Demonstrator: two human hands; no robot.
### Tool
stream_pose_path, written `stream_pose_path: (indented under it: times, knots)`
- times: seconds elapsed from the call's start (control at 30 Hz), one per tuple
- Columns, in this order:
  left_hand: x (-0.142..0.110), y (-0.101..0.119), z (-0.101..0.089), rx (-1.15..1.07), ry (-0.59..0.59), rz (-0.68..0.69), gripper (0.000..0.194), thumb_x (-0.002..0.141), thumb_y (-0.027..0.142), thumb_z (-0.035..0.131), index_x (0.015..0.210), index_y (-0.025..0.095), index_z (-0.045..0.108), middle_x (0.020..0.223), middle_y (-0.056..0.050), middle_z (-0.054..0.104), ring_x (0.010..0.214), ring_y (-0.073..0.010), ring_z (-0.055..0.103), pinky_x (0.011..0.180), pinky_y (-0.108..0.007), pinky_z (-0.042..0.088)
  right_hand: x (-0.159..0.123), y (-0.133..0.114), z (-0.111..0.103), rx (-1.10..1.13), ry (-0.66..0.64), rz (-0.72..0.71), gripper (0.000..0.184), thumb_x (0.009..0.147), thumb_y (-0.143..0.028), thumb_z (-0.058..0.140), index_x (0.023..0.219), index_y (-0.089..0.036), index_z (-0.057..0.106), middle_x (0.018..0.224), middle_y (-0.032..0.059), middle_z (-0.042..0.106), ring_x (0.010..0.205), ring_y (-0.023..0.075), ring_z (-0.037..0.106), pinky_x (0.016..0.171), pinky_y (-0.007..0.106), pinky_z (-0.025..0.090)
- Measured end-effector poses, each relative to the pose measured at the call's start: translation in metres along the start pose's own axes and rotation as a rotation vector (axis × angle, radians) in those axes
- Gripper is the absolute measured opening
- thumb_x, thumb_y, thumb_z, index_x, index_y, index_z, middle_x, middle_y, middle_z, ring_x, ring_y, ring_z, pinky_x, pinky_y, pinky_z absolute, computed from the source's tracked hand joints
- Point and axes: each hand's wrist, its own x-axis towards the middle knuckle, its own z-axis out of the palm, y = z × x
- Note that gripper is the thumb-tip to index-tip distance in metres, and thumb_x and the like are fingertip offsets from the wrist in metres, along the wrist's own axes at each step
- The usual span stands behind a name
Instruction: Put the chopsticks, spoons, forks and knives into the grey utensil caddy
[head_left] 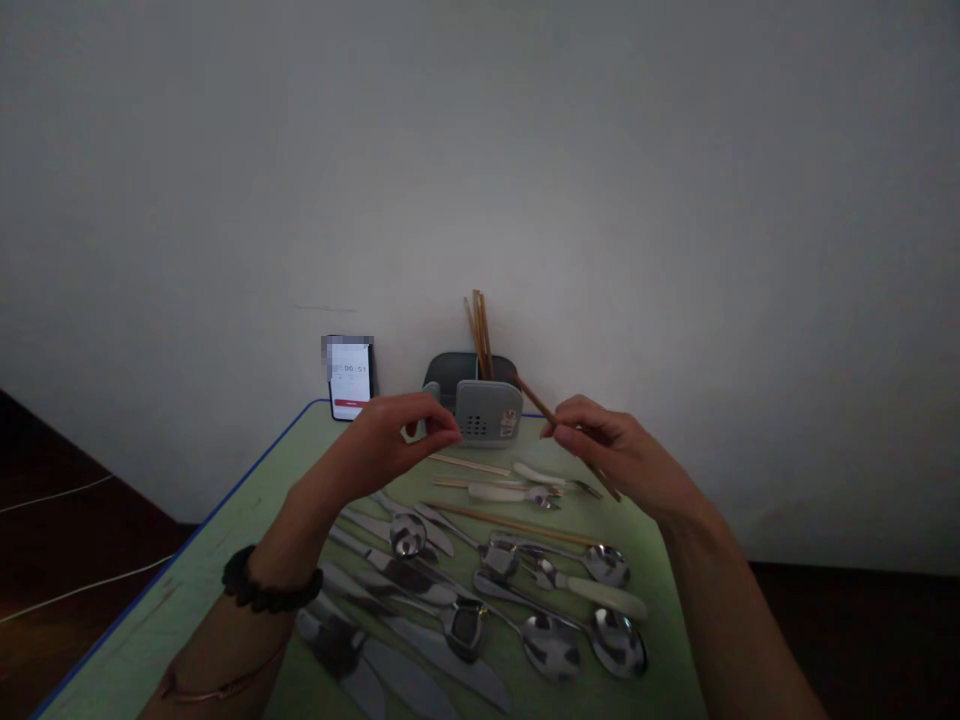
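Note:
My right hand (600, 440) pinches a brown wooden chopstick (534, 398), slanting with its upper end by the right rim of a grey two-part utensil holder (491, 412). Whether a second stick lies along it, I cannot tell. In front of the holder's left side is my left hand (409, 430), thumb and fingertips drawn together, with nothing visible between them. Whether it touches the holder is unclear. Several chopsticks (481, 330) stand upright in the holder's right compartment. Below my hands lie loose chopsticks (517, 522), a white-handled fork (592, 592), spoons (551, 645) and knives (450, 660).
A phone (350, 380) showing a timer leans against the pale wall (480, 180) at the table's back left. The green table (225, 560) has a blue edge. Thin white cables (90, 585) run over the dark floor at left.

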Motion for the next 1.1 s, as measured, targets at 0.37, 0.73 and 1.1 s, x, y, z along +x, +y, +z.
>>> stream_pose_path:
  times: [0.37, 0.73, 1.1]
  knots:
    - [0.001, -0.005, 0.005, -0.014, -0.303, -0.106, 0.033, 0.090, 0.044, 0.044, 0.094, 0.019, 0.066, 0.088, -0.002, 0.069, 0.077, -0.0139, 0.059, 0.066, -0.022, 0.042, 0.009, 0.009, 0.024, 0.534, 0.079, 0.102, 0.019, 0.076, -0.034, 0.066, 0.085, -0.018, 0.060, 0.064, -0.0024, 0.061, 0.058, 0.0103, 0.057, 0.059, 0.025, 0.046]
    - [0.000, -0.007, 0.003, 0.012, -0.431, -0.149, 0.033, 0.092, 0.039, 0.041, 0.090, 0.017, 0.065, 0.074, -0.001, 0.067, 0.066, -0.0122, 0.058, 0.061, -0.021, 0.040, 0.010, 0.017, 0.018, 0.603, 0.173, 0.161, 0.029, 0.077, -0.043, 0.064, 0.085, -0.015, 0.064, 0.067, 0.0005, 0.065, 0.057, 0.0104, 0.061, 0.060, 0.026, 0.050]
    - [0.000, -0.008, 0.004, -0.020, -0.424, -0.183, 0.030, 0.086, 0.044, 0.051, 0.093, 0.018, 0.066, 0.081, -0.002, 0.069, 0.072, -0.0135, 0.060, 0.065, -0.022, 0.042, 0.012, 0.016, 0.015, 0.598, 0.271, 0.172, 0.023, 0.073, -0.036, 0.067, 0.083, -0.017, 0.060, 0.065, -0.0021, 0.061, 0.052, 0.0102, 0.058, 0.054, 0.026, 0.049]
